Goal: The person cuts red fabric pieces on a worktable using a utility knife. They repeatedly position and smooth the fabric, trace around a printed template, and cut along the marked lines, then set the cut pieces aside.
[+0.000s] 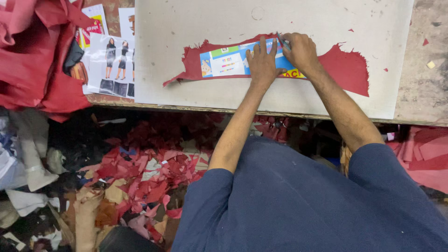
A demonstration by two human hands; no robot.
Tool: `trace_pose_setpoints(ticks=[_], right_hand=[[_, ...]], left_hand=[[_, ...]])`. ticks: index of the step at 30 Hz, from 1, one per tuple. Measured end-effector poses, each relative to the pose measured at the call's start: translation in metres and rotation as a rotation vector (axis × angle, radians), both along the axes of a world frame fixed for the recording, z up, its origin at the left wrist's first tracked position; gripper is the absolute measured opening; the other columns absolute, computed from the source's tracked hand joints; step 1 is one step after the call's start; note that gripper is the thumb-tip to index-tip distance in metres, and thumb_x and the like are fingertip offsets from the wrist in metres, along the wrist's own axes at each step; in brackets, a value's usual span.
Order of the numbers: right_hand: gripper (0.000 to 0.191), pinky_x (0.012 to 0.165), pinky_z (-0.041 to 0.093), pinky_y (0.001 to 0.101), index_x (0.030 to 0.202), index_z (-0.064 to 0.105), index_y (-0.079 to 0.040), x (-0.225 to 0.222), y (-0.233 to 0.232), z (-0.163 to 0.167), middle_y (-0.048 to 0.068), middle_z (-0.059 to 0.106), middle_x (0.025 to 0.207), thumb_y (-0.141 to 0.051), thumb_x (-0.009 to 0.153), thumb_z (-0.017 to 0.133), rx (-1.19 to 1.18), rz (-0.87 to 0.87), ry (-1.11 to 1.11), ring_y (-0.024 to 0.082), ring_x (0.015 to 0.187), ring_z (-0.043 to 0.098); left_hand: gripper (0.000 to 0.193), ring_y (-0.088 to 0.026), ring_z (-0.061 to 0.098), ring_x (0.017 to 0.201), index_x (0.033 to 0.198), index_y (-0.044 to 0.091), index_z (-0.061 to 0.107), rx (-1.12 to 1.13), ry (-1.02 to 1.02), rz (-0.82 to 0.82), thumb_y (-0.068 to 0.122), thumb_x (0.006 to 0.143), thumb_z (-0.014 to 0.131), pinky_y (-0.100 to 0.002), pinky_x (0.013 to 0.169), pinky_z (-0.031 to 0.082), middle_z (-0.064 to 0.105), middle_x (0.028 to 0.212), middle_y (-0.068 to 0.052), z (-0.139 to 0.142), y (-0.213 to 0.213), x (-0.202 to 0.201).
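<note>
A piece of red leather (347, 70) with ragged edges lies flat on a pale cutting board (196, 23). On top of it rests a long printed card template (226, 60), blue, white and yellow. My left hand (262, 63) presses flat on the template with fingers spread. My right hand (301, 50) grips a thin blade tool (282, 41) at the template's upper edge, just right of my left hand.
A heap of red leather (35, 51) lies at the left on the bench, beside printed sheets with pictures of people (112, 65). Red and tan offcuts (149, 177) cover the floor below the bench edge. More red pieces (427, 156) lie at the right.
</note>
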State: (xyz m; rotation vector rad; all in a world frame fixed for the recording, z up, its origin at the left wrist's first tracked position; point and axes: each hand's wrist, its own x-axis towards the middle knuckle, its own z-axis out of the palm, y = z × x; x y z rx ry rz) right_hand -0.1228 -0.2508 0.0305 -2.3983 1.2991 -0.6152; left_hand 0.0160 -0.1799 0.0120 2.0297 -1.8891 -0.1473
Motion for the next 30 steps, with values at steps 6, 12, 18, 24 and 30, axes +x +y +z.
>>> trace_pose_setpoints(ticks=[6, 12, 18, 24, 30], right_hand=[[0.037, 0.076, 0.056, 0.0493, 0.124, 0.073, -0.003, -0.012, 0.007, 0.013, 0.021, 0.073, 0.098, -0.008, 0.088, 0.071, 0.044, 0.080, 0.025, 0.039, 0.088, 0.071], [0.037, 0.076, 0.055, 0.0504, 0.128, 0.071, -0.006, -0.060, 0.021, 0.020, 0.017, 0.072, 0.105, -0.011, 0.092, 0.069, 0.035, 0.268, 0.208, 0.039, 0.091, 0.069], [0.034, 0.064, 0.056, 0.0455, 0.130, 0.072, -0.014, -0.101, 0.008, 0.022, 0.012, 0.073, 0.105, -0.021, 0.098, 0.068, -0.070, 0.435, 0.347, 0.034, 0.080, 0.070], [0.037, 0.058, 0.056, 0.0421, 0.136, 0.068, -0.026, -0.144, -0.005, 0.027, 0.003, 0.073, 0.108, -0.026, 0.100, 0.062, -0.169, 0.502, 0.589, 0.029, 0.072, 0.070], [0.040, 0.056, 0.057, 0.0394, 0.138, 0.066, -0.033, -0.183, -0.014, 0.034, 0.002, 0.073, 0.103, -0.026, 0.099, 0.060, -0.203, 0.524, 0.742, 0.026, 0.074, 0.072]], left_hand=[[0.120, -0.033, 0.045, 0.133, 0.150, 0.027, 0.043, 0.083, -0.065, 0.094, 0.057, 0.046, 0.095, -0.065, 0.108, 0.037, 0.037, 0.156, -0.014, 0.001, -0.017, -0.009], [0.122, -0.034, 0.044, 0.137, 0.151, 0.029, 0.042, 0.078, -0.093, 0.133, 0.056, 0.046, 0.097, -0.064, 0.110, 0.039, 0.035, 0.159, -0.015, -0.007, -0.016, -0.016], [0.125, -0.034, 0.044, 0.136, 0.152, 0.030, 0.040, 0.065, -0.108, 0.169, 0.053, 0.045, 0.099, -0.063, 0.110, 0.039, 0.034, 0.158, -0.017, 0.001, -0.015, -0.019], [0.124, -0.034, 0.043, 0.136, 0.153, 0.033, 0.037, 0.119, -0.107, 0.179, 0.051, 0.047, 0.099, -0.066, 0.109, 0.038, 0.031, 0.159, -0.018, 0.016, -0.012, -0.022], [0.125, -0.034, 0.043, 0.135, 0.154, 0.034, 0.037, 0.110, -0.107, 0.180, 0.051, 0.047, 0.099, -0.065, 0.111, 0.038, 0.033, 0.158, -0.016, 0.021, -0.009, -0.023]])
